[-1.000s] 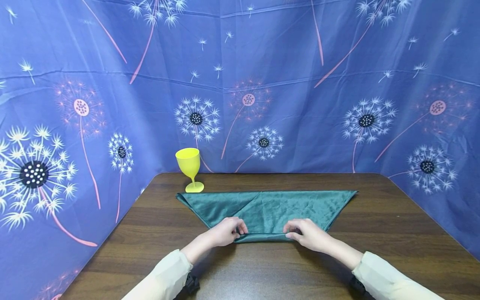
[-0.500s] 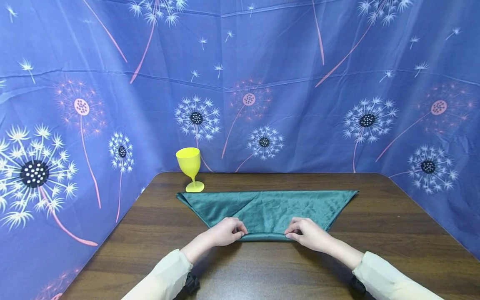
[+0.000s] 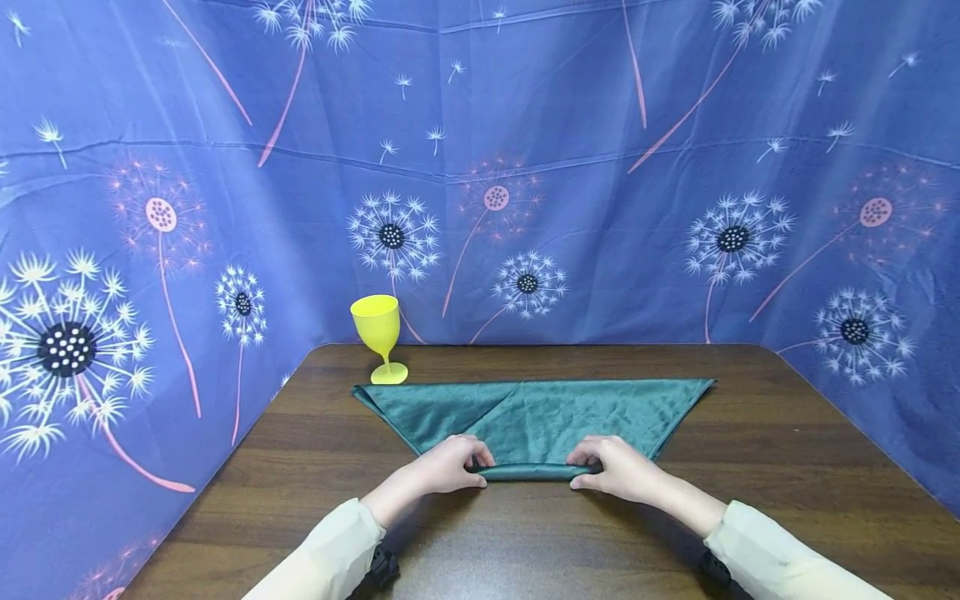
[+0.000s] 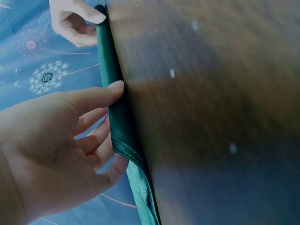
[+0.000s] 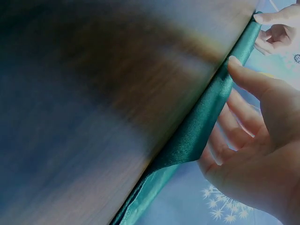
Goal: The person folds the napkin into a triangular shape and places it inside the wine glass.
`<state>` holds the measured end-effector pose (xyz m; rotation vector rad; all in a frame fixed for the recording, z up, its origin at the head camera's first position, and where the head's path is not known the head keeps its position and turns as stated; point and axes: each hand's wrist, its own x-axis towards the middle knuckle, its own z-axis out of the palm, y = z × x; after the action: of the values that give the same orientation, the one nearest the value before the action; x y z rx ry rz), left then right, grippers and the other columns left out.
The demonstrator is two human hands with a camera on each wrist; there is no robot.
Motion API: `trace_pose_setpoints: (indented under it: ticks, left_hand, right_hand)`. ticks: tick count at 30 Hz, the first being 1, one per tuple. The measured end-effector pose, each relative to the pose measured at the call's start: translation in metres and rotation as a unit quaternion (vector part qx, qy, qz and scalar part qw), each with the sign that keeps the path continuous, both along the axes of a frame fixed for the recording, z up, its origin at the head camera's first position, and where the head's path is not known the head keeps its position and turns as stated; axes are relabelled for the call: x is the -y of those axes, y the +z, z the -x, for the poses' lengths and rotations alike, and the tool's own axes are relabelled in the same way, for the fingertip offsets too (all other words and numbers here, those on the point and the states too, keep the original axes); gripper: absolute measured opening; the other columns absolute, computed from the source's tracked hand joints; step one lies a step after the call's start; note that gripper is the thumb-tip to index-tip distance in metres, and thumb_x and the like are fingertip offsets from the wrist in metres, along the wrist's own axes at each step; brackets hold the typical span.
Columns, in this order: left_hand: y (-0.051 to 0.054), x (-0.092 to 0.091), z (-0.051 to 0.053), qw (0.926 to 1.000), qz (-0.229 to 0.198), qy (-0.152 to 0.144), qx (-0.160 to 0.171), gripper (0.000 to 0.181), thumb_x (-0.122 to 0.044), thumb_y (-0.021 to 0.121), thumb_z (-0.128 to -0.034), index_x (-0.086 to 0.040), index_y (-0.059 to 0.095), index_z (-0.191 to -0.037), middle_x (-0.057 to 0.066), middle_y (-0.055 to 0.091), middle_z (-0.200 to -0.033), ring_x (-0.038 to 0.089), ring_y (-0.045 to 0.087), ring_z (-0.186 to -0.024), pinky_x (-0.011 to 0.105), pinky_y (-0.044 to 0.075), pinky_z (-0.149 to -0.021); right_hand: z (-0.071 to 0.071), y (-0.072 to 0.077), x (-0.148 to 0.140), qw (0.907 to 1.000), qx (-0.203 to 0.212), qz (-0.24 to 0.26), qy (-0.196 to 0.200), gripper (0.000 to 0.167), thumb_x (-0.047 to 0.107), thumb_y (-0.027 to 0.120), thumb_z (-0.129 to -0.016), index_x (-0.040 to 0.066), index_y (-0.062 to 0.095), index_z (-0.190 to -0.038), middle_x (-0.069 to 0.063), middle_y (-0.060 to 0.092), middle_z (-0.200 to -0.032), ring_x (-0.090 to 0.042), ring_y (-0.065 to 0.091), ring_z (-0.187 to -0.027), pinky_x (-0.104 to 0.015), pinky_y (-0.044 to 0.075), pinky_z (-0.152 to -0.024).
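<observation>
Green cloth (image 3: 525, 421) lies flat on desk (image 3: 525, 542), centre of frame, wide edge toward top. I judge work early: only narrow roll (image 3: 528, 472) formed along lower edge, neat and fairly straight; broad stretch above lies unrolled. Left hand (image 3: 450, 464) and right hand (image 3: 621, 471) hold roll near its two ends: on both, fingers (image 4: 116, 171) half curled round cloth, thumb on near side. I see yellow cup (image 3: 377, 325) upright, left of centre, untouched.

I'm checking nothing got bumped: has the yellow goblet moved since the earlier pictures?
No: against the back edge of the table, the yellow goblet stands where it stood.
</observation>
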<state>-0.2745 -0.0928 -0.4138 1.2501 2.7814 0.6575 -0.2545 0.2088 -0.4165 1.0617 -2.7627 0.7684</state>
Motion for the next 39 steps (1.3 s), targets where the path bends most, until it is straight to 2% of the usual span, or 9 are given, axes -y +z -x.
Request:
trace_pose_setpoints:
  ticks: [8,16,20,25,30,39]
  left_hand:
    - [0.0005,-0.0010,0.0009,0.9999,0.004,0.004,-0.015,0.013,-0.008,0.068,-0.0825,-0.006,0.069,-0.096,0.002,0.069,-0.090,0.012,0.062,-0.082,0.020,0.048,-0.073]
    - [0.0019,-0.0007,0.0007,0.9999,-0.005,0.009,-0.005,0.012,-0.008,0.066,-0.0836,-0.006,0.069,-0.095,0.002,0.070,-0.090,0.010,0.063,-0.082,0.021,0.049,-0.073]
    - [0.0018,-0.0012,0.0006,0.9998,-0.009,0.015,0.003,0.012,-0.007,0.065,-0.0849,-0.006,0.069,-0.096,0.003,0.071,-0.092,0.011,0.064,-0.084,0.022,0.049,-0.074]
    - [0.0014,-0.0014,0.0010,0.9994,-0.020,0.026,0.013,0.011,-0.006,0.064,-0.0859,-0.007,0.067,-0.097,0.004,0.071,-0.091,0.015,0.065,-0.088,0.025,0.049,-0.078]
    - [0.0007,-0.0010,0.0005,0.9988,-0.034,0.029,0.021,0.010,-0.005,0.064,-0.0863,-0.007,0.065,-0.096,0.005,0.070,-0.089,0.016,0.065,-0.087,0.026,0.049,-0.077]
    - [-0.0014,-0.0004,-0.0013,0.9991,-0.034,0.026,0.009,0.008,-0.003,0.062,-0.0872,-0.005,0.064,-0.095,0.006,0.070,-0.089,0.017,0.065,-0.088,0.026,0.050,-0.077]
  right_hand:
    - [0.0006,0.0003,0.0006,0.9997,-0.015,-0.013,-0.017,0.018,0.026,0.075,-0.078,0.015,0.064,-0.088,0.010,0.061,-0.086,-0.007,0.057,-0.078,-0.025,0.050,-0.068]
    - [-0.0001,0.0000,0.0001,0.9999,-0.011,0.001,-0.010,0.012,0.021,0.073,-0.080,0.014,0.068,-0.088,0.010,0.056,-0.084,-0.003,0.055,-0.075,-0.023,0.048,-0.065]
    - [0.0003,-0.0003,-0.0002,0.9999,-0.013,0.001,-0.010,0.011,0.019,0.072,-0.081,0.011,0.070,-0.089,0.009,0.058,-0.083,-0.001,0.054,-0.074,-0.022,0.048,-0.064]
    - [0.0012,0.0003,-0.0005,0.9997,-0.019,-0.003,-0.016,0.012,0.018,0.070,-0.083,0.009,0.069,-0.091,0.006,0.063,-0.085,-0.005,0.057,-0.075,-0.024,0.049,-0.065]
    - [0.0019,0.0003,-0.0003,0.9997,-0.009,0.005,-0.021,0.011,0.020,0.069,-0.085,0.012,0.065,-0.090,0.007,0.064,-0.083,-0.005,0.059,-0.076,-0.026,0.050,-0.066]
    - [0.0005,-0.0011,0.0006,0.9998,0.000,0.014,-0.016,0.006,0.020,0.065,-0.088,0.013,0.066,-0.088,0.009,0.065,-0.082,-0.004,0.059,-0.076,-0.026,0.050,-0.066]
